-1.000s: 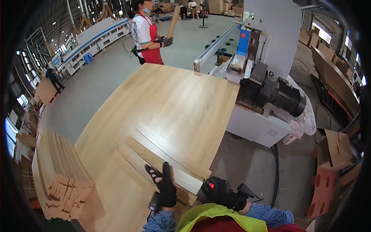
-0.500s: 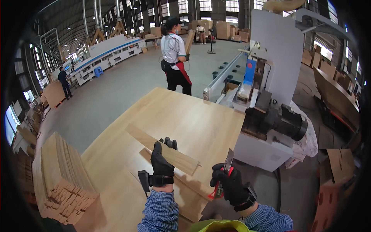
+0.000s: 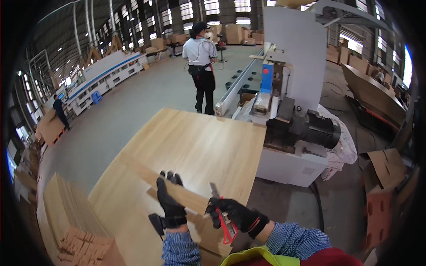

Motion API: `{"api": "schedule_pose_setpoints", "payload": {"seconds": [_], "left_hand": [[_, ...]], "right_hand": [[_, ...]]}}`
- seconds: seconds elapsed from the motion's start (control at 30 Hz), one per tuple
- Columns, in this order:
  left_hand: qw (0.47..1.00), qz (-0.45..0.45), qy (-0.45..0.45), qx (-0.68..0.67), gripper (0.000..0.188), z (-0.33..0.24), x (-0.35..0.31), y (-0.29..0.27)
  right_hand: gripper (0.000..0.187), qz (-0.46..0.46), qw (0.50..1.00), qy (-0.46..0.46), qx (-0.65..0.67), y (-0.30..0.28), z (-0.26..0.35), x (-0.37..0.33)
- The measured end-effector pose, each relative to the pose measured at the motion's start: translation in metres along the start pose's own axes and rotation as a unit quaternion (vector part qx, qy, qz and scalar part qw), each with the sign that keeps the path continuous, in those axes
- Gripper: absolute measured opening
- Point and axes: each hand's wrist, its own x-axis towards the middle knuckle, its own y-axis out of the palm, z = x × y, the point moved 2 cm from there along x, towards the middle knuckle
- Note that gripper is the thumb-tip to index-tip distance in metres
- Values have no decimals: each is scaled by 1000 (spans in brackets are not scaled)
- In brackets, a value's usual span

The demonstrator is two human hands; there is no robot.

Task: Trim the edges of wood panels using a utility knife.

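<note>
My left hand (image 3: 169, 199), in a black glove, grips a narrow wooden strip (image 3: 191, 198) from its near side, with the fingers reaching over it. The strip slants across a large wood-grain panel (image 3: 208, 142), its right end close to my right hand (image 3: 237, 213). That hand, also in a black glove, is closed around a red-handled utility knife (image 3: 229, 234). The metal blade end points up and away, beside the strip's right end. Whether the blade touches the strip I cannot tell. Another wooden strip (image 3: 206, 227) lies underneath, nearer to me.
Stacked wooden strips (image 3: 73, 213) stand at the left. A machine with a black motor (image 3: 321, 129) is beyond the panel's right side. A co-worker (image 3: 202, 57) stands past the far edge. Cardboard (image 3: 385, 168) is at the right, and a long white machine (image 3: 104, 80) at the far left.
My right hand has brought the knife leftward to the strip's right end. My left hand keeps its hold. The co-worker now has their back more toward me, and the whole view has shifted.
</note>
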Motion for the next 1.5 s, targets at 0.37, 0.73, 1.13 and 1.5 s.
{"api": "schedule_pose_setpoints", "payload": {"seconds": [0.37, 0.73, 1.13, 1.5], "left_hand": [[996, 41, 67, 47, 33, -23, -21, 16], [996, 32, 89, -8, 25, -4, 85, -13], [991, -90, 91, 37, 23, 106, 163, 32], [976, -70, 115, 170, 36, 142, 185, 47]], "right_hand": [[26, 66, 997, 4, -51, 3, -14, -2], [26, 21, 994, -53, -94, -3, 44, 71], [28, 23, 993, 27, -115, -95, 159, 123], [28, 99, 976, 192, -13, -141, 196, 155]]}}
